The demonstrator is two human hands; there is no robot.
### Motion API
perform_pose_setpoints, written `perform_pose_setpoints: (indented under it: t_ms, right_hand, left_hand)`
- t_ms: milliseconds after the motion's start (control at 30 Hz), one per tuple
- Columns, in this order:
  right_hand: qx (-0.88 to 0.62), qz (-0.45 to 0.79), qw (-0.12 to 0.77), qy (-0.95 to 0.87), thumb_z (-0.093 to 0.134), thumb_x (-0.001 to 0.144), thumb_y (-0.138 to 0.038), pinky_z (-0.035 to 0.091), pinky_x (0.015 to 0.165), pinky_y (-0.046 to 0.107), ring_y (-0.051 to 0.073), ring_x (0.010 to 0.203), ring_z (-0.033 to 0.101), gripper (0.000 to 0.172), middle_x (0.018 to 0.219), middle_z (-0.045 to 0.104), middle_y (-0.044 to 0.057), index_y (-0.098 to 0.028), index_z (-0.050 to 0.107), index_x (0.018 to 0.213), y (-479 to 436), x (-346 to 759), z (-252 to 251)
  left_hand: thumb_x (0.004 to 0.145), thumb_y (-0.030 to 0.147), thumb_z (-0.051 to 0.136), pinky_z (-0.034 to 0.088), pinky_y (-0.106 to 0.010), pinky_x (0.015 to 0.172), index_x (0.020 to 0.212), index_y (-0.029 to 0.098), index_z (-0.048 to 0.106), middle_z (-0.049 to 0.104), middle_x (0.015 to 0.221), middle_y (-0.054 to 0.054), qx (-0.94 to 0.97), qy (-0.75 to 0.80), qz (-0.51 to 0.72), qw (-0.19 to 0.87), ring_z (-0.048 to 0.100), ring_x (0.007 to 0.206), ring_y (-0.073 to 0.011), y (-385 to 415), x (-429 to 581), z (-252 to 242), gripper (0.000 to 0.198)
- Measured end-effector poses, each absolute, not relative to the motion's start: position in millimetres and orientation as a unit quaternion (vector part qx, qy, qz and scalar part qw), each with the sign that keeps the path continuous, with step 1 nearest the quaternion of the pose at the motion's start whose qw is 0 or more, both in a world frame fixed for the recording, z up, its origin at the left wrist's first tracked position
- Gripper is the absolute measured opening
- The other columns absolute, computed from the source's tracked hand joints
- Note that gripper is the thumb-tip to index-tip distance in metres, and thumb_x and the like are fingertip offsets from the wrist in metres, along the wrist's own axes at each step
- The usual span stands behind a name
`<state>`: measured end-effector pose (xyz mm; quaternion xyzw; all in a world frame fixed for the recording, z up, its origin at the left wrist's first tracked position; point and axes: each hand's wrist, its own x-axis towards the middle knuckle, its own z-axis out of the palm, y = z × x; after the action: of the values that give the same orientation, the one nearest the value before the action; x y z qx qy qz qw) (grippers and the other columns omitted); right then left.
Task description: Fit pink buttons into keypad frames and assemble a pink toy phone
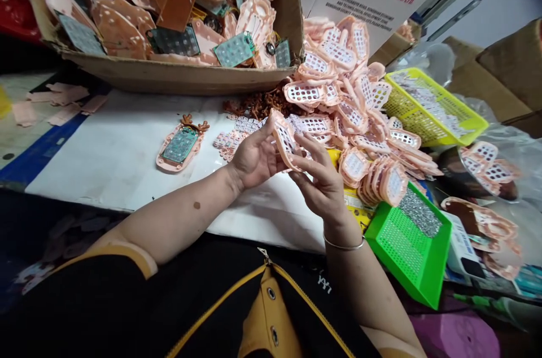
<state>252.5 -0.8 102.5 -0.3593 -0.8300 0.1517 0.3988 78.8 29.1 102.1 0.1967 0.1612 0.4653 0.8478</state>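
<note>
A pink plastic casing (pixel 284 140) with rows of button holes is held up, tilted, between my two hands. My left hand (pixel 256 156) grips its left edge, thumb at the top. The fingers of my right hand (pixel 319 177) close on its right and lower edge. Just behind lie small pink-and-white button pads (pixel 237 135) and a pile of brown antler-shaped pieces (pixel 269 104). To the left, a pink casing half (pixel 180 161) lies on the white work surface (pixel 105 149), holding a green circuit board (pixel 179 143) and brown antlers at its top end.
A cardboard box (pixel 178 77) of casings and circuit boards stands at the back. Many pink casings (pixel 339 87) are heaped to the right. Beyond are a yellow basket (pixel 427 121) of white pieces and a green tray (pixel 398 248) of small screws. Flat pink pieces (pixel 63 99) lie far left.
</note>
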Motion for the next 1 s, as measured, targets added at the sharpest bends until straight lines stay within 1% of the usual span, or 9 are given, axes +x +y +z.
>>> perform_pose_setpoints:
  t_ms: [100,167,300,367,467,667,833,933,1000]
  right_hand:
    - [-0.399,0.146,0.429,-0.797,0.059,0.092,-0.043,0.046,0.106,0.052,0.027,0.133,0.053,0.037,0.141,0.058,0.010,-0.030,0.063,0.126,3,257,102]
    - [-0.468,0.146,0.430,-0.758,0.060,0.091,-0.045,0.052,0.093,0.045,0.026,0.113,0.065,0.033,0.120,0.069,0.011,-0.025,0.068,0.116,7,263,98]
    - [-0.606,0.131,0.219,-0.753,0.057,0.092,-0.043,0.049,0.071,0.036,0.021,0.074,0.064,0.028,0.081,0.071,0.008,-0.020,0.073,0.084,9,266,82]
    - [-0.620,0.077,0.133,-0.770,0.055,0.092,-0.041,0.047,0.072,0.036,0.023,0.076,0.062,0.029,0.082,0.069,0.010,-0.019,0.073,0.085,8,262,73]
    - [-0.610,0.029,0.106,-0.784,0.054,0.093,-0.040,0.046,0.074,0.037,0.025,0.080,0.060,0.028,0.085,0.065,0.012,-0.019,0.071,0.087,4,257,64]
    - [-0.639,0.182,0.167,-0.729,0.057,0.089,-0.039,0.044,0.069,0.032,0.020,0.075,0.061,0.026,0.081,0.069,0.006,-0.021,0.073,0.080,-1,268,68]
    - [-0.675,0.274,0.073,-0.681,0.055,0.088,-0.050,0.037,0.056,0.030,0.018,0.057,0.057,0.041,0.060,0.068,0.004,-0.019,0.074,0.070,-13,279,83]
    - [-0.651,0.177,0.083,-0.734,0.054,0.090,-0.042,0.042,0.058,0.032,0.020,0.061,0.062,0.033,0.069,0.073,0.007,-0.019,0.078,0.084,-21,289,87]
    - [-0.587,0.125,0.130,-0.789,0.051,0.092,-0.026,0.049,0.069,0.034,0.021,0.077,0.068,0.029,0.092,0.077,0.010,-0.020,0.077,0.104,-24,297,84]
  left_hand:
    - [0.090,0.054,0.051,0.055,-0.046,0.090,0.123,0.017,0.060,0.075,0.100,-0.010,0.166,0.172,0.518,0.821,0.071,0.101,-0.0293,32,73,111,0.050]
    - [0.091,0.050,0.049,0.056,-0.047,0.090,0.130,0.018,0.056,0.074,0.104,-0.009,0.151,0.178,0.556,0.798,0.070,0.106,-0.0306,33,68,117,0.051]
    - [0.093,0.048,0.042,0.057,-0.047,0.089,0.134,0.018,0.053,0.072,0.107,-0.008,0.134,0.201,0.574,0.782,0.067,0.112,-0.0316,37,64,122,0.052]
    - [0.094,0.048,0.041,0.057,-0.047,0.089,0.133,0.017,0.054,0.072,0.107,-0.009,0.136,0.208,0.566,0.786,0.067,0.111,-0.0313,37,65,121,0.052]
    - [0.093,0.048,0.042,0.058,-0.045,0.088,0.130,0.017,0.055,0.073,0.106,-0.009,0.145,0.208,0.559,0.789,0.068,0.110,-0.0303,37,67,118,0.050]
    - [0.093,0.047,0.043,0.058,-0.044,0.087,0.129,0.018,0.056,0.074,0.103,-0.007,0.159,0.213,0.560,0.784,0.069,0.111,-0.0293,37,69,113,0.048]
    - [0.093,0.049,0.045,0.057,-0.044,0.088,0.127,0.019,0.058,0.073,0.106,-0.007,0.173,0.213,0.557,0.784,0.067,0.114,-0.0303,36,70,110,0.047]
    - [0.094,0.050,0.042,0.056,-0.045,0.090,0.126,0.019,0.058,0.072,0.109,-0.007,0.178,0.215,0.555,0.784,0.066,0.116,-0.0305,37,71,109,0.048]
    - [0.095,0.052,0.040,0.055,-0.046,0.091,0.128,0.018,0.058,0.071,0.112,-0.007,0.181,0.211,0.553,0.785,0.066,0.117,-0.0309,37,72,109,0.050]
